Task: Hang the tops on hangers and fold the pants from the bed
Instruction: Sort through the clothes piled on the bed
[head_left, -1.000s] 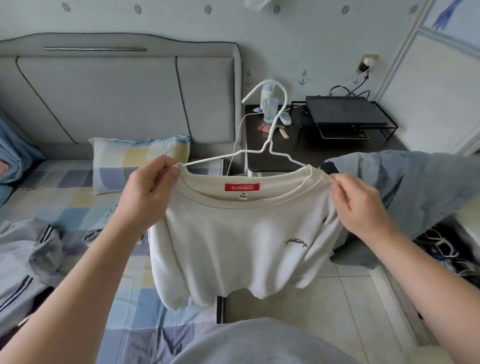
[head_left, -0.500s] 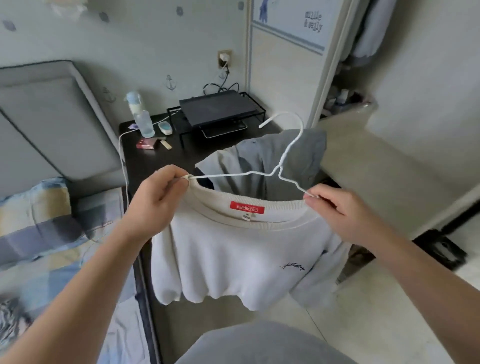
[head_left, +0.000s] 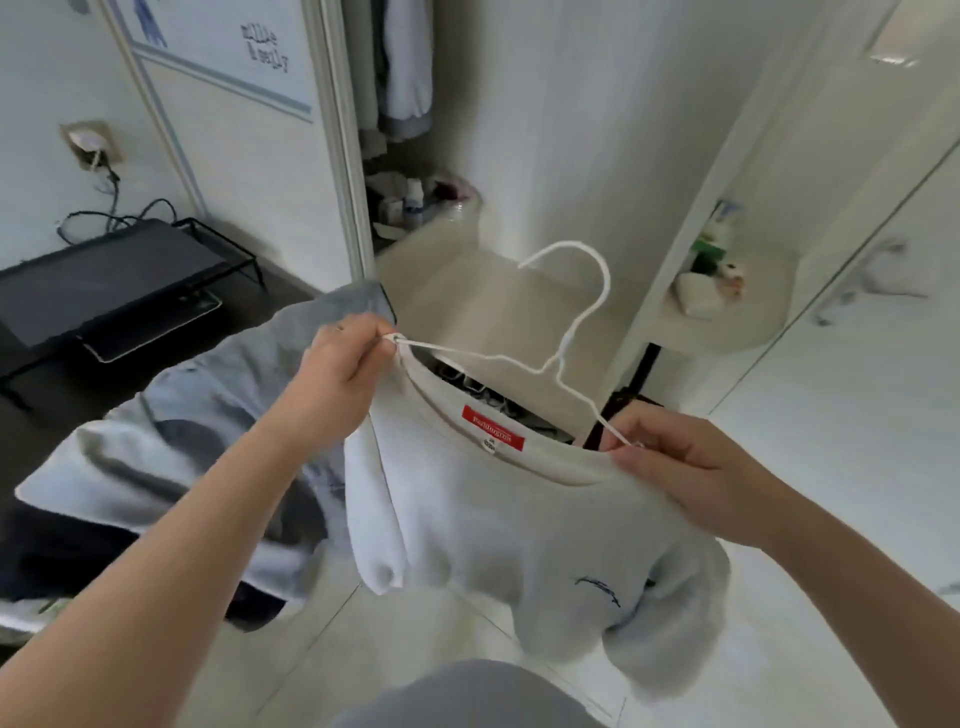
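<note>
As it hangs in mid-air before the person, the white sweater (head_left: 519, 519) drapes on a white wire hanger (head_left: 559, 358), hook tilted up. The left hand (head_left: 343, 374) pinches the hanger's left end at the collar; the right hand (head_left: 680, 467) has its fingers (head_left: 631, 457) pinched on the right end and shoulder cloth.

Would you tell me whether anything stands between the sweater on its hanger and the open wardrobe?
Nothing visible does: the sweater on its hanger faces the wardrobe opening, and the grey clothes lie to the left. The rail is out of view.
</note>
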